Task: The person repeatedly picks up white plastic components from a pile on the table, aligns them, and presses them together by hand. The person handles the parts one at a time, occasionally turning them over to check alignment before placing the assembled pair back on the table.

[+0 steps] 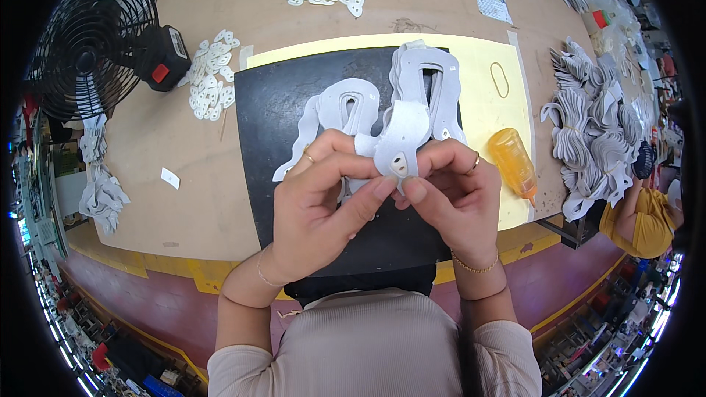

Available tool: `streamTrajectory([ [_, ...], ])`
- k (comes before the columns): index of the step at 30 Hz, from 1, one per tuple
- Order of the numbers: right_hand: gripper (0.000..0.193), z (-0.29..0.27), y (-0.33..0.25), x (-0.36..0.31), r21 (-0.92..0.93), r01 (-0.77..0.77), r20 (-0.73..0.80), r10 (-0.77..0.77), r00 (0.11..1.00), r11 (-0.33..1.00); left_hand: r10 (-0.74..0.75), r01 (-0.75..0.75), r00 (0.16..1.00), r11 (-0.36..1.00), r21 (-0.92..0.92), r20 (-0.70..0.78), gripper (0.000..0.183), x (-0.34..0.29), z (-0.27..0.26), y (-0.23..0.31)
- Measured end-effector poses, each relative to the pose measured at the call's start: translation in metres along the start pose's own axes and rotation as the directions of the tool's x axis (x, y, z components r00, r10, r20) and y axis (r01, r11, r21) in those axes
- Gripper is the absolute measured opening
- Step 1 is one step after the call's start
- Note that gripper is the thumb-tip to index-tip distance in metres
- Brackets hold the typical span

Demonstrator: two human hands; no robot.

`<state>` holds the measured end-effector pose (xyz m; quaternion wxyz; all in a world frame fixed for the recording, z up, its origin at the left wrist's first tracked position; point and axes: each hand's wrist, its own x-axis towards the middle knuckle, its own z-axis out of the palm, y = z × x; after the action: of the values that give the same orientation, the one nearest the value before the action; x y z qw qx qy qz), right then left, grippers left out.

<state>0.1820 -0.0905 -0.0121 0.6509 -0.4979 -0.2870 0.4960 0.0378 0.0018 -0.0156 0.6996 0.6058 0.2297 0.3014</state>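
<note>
Strip [409, 119] pinched between two hands, tab [399, 164] just beyond the thumbs

The strip lies squarely between left hand [312, 202] and right hand [463, 195], its long axis running away from the thumbs and bending slightly right; the end bearing the tab faces the body. Neither hand is nearer: both are clamped on this end, one from each side. Thumb tips sit close together at the near edge, other fingers curled behind; whether the thumbs touch each other is hard to tell. The forearms converge on the strip from either side. Beyond the left hand lies a low stack [332, 99], beyond the right hand a tall stack [446, 92], both on a black mat [257, 117]. A bottle [511, 162] lies just right of the right hand; loose tabs [211, 88] spread well left, past the left hand.
</note>
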Motion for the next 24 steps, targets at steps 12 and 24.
streamTrajectory([
  [12,0.008,-0.002,0.001,0.002,-0.121,0.073,-0.015,-0.075,0.997,0.99,-0.031,0.031,1.0,0.999,0.044,0.005,0.01,0.003,-0.004,-0.001],
  [24,0.01,-0.005,0.001,0.0,-0.073,-0.011,-0.01,0.01,1.0,0.997,-0.019,0.017,0.999,0.999,0.044,0.045,0.01,0.004,-0.006,-0.006],
])
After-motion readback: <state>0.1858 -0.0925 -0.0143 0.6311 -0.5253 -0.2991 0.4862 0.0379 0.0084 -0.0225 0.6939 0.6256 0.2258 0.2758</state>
